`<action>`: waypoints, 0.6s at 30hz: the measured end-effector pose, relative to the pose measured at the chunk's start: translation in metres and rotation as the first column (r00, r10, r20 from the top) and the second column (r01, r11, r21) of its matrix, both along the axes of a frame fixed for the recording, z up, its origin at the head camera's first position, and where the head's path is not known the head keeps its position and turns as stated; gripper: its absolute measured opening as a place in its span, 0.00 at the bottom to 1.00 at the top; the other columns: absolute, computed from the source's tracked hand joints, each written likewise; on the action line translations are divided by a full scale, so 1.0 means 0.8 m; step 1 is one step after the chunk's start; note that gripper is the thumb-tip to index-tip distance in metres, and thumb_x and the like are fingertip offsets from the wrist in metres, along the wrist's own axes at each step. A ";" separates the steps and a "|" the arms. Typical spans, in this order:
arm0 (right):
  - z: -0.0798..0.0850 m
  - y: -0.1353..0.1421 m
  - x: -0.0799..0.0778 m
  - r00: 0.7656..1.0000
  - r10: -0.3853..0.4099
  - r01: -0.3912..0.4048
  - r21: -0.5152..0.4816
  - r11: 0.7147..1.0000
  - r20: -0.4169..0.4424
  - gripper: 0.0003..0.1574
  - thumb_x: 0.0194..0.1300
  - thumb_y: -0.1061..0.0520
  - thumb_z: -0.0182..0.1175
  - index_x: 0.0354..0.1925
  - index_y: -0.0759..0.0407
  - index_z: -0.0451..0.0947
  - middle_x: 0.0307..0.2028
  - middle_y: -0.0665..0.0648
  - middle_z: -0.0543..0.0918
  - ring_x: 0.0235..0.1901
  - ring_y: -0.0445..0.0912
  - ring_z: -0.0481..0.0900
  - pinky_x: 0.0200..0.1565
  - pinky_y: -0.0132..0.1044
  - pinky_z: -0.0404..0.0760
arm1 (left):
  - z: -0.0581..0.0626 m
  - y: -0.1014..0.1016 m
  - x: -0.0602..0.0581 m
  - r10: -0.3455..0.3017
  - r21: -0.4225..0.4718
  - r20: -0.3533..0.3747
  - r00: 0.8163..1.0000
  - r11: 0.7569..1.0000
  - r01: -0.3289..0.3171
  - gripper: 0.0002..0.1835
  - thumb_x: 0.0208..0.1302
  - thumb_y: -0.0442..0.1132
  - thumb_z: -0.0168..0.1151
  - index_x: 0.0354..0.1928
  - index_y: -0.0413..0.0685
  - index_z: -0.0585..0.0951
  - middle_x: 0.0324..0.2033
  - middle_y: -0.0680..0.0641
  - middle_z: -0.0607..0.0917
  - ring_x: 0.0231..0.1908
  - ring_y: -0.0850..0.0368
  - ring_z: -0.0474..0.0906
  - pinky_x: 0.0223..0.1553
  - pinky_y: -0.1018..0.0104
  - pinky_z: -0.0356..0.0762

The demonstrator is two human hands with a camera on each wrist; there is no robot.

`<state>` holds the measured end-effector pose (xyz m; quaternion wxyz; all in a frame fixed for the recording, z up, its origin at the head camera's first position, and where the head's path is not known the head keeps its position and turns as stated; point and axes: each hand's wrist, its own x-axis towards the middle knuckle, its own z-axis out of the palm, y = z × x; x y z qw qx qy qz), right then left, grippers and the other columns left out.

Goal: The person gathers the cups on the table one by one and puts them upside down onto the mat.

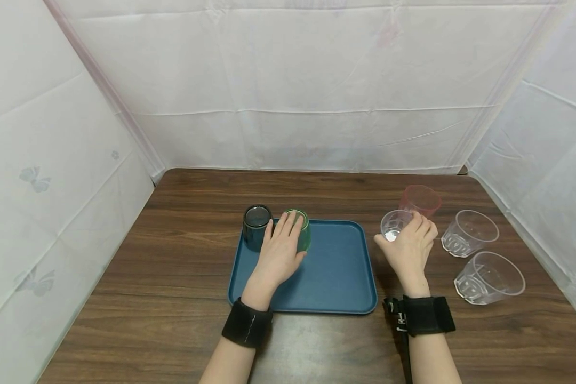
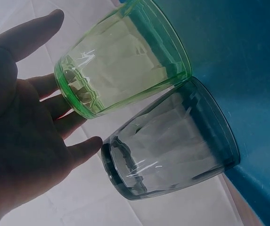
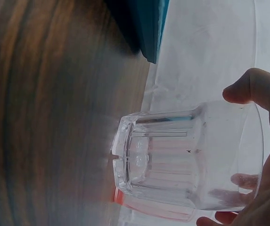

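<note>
My left hand (image 1: 279, 253), its fingers extended, reaches over the upturned base of a green cup (image 2: 125, 61) on the blue tray (image 1: 338, 272). Beside the green cup a dark grey cup (image 1: 255, 232) also stands upside down, at the tray's far left corner. In the left wrist view, the little fingertip is right at the dark cup's base. To the right of the tray, my right hand (image 1: 409, 245) grips an upright clear cup (image 3: 167, 141) near its rim, thumb on one side and fingers on the other. The cup's base is close over the wooden table.
A pink cup (image 1: 416, 196) stands just behind the gripped one. Two more clear cups, one farther back (image 1: 465, 234) and one nearer (image 1: 485, 280), are to the right of my right hand. White sheeting (image 1: 288, 138) hangs along the table's (image 1: 173, 266) back and sides.
</note>
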<state>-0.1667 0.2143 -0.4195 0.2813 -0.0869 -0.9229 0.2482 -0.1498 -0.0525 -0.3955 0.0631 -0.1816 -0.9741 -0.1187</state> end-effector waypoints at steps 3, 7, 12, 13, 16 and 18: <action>0.000 -0.001 0.001 1.000 -0.012 0.012 0.020 1.000 0.008 0.58 0.39 0.46 0.70 0.58 0.76 0.54 0.50 0.77 0.61 0.55 0.68 0.51 0.51 0.63 0.59 | 0.000 -0.001 0.000 -0.007 0.007 -0.003 1.000 1.000 0.007 0.42 0.57 0.49 0.62 0.70 0.47 0.55 0.69 0.43 0.53 0.68 0.48 0.43 0.66 0.48 0.40; -0.003 -0.002 0.000 0.999 -0.030 0.031 0.077 0.997 -0.009 0.60 0.40 0.41 0.70 0.58 0.75 0.55 0.49 0.77 0.61 0.54 0.70 0.53 0.48 0.64 0.61 | -0.001 -0.001 0.000 -0.012 0.014 -0.003 1.000 1.000 0.012 0.42 0.57 0.50 0.62 0.70 0.47 0.55 0.69 0.43 0.53 0.68 0.48 0.43 0.66 0.48 0.40; -0.006 -0.002 -0.001 0.998 -0.043 0.047 0.109 0.993 -0.038 0.61 0.39 0.40 0.71 0.58 0.75 0.56 0.47 0.78 0.62 0.51 0.71 0.55 0.46 0.63 0.63 | 0.000 -0.001 -0.001 -0.022 0.043 -0.025 0.999 0.999 0.023 0.41 0.58 0.49 0.61 0.70 0.46 0.55 0.69 0.42 0.53 0.68 0.47 0.45 0.66 0.48 0.42; -0.006 -0.003 -0.001 0.998 -0.042 0.046 0.104 0.993 -0.039 0.61 0.38 0.40 0.72 0.58 0.75 0.56 0.47 0.79 0.62 0.51 0.71 0.56 0.45 0.63 0.63 | 0.001 -0.001 -0.001 -0.024 0.052 -0.031 0.999 0.998 0.026 0.41 0.58 0.49 0.61 0.70 0.46 0.55 0.69 0.41 0.54 0.68 0.47 0.45 0.66 0.48 0.42; -0.004 -0.003 -0.001 0.999 -0.035 0.037 0.076 0.996 -0.018 0.61 0.39 0.43 0.72 0.62 0.72 0.54 0.48 0.78 0.61 0.51 0.70 0.56 0.45 0.63 0.63 | 0.001 0.000 -0.001 -0.029 0.070 -0.047 0.998 0.997 0.033 0.40 0.58 0.50 0.60 0.69 0.45 0.56 0.69 0.41 0.54 0.68 0.47 0.46 0.66 0.48 0.43; -0.003 -0.003 -0.001 1.000 -0.029 0.028 0.057 0.998 0.005 0.62 0.41 0.44 0.71 0.65 0.68 0.53 0.49 0.78 0.60 0.51 0.70 0.55 0.46 0.63 0.62 | 0.002 0.000 -0.001 -0.032 0.077 -0.057 0.998 0.996 0.037 0.40 0.59 0.51 0.59 0.69 0.45 0.56 0.69 0.41 0.54 0.67 0.48 0.47 0.66 0.49 0.42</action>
